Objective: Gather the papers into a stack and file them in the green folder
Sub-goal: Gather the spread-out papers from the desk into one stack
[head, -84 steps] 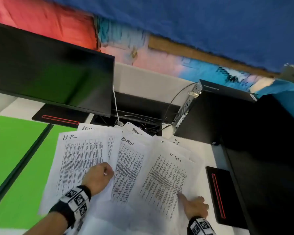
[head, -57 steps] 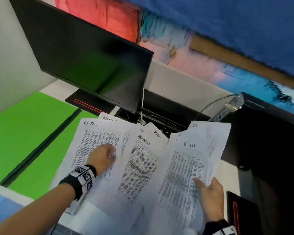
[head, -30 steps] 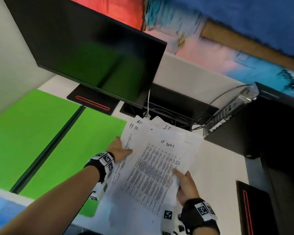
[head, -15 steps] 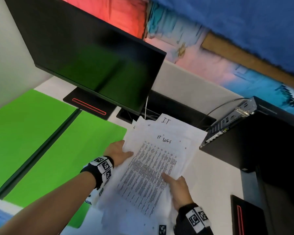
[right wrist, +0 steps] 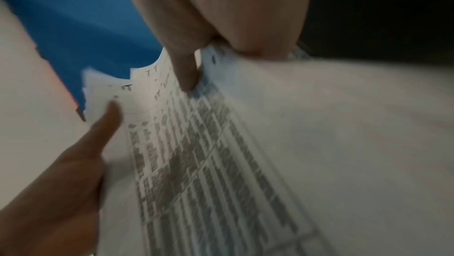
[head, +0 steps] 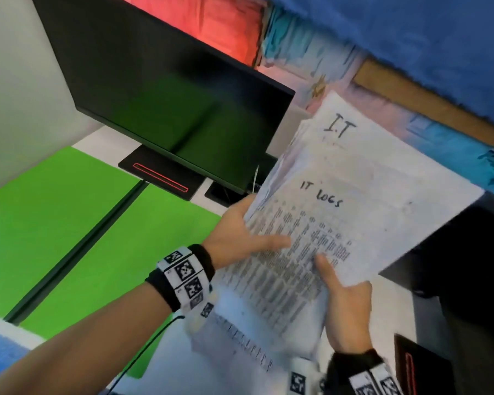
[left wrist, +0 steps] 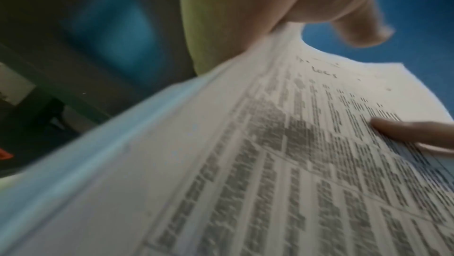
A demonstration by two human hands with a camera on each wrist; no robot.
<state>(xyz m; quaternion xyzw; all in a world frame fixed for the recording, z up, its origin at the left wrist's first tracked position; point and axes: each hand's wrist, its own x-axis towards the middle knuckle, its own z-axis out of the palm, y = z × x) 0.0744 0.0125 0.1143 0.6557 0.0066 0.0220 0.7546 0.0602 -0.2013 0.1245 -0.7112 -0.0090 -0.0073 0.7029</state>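
Right hand (head: 347,312): grips the papers (head: 354,212) at their near right edge, thumb on top; fingers hidden beneath
Left hand (head: 237,238): grips the left edge, thumb on the print; fingers hidden beneath
Papers: held above the desk (head: 388,317), uneven; print blurred, "IT LOGS" readable; lower sheets mostly hidden
Folder (head: 69,240): open flat, left of the papers; near part cut off
Monitor (head: 160,89): behind the folder
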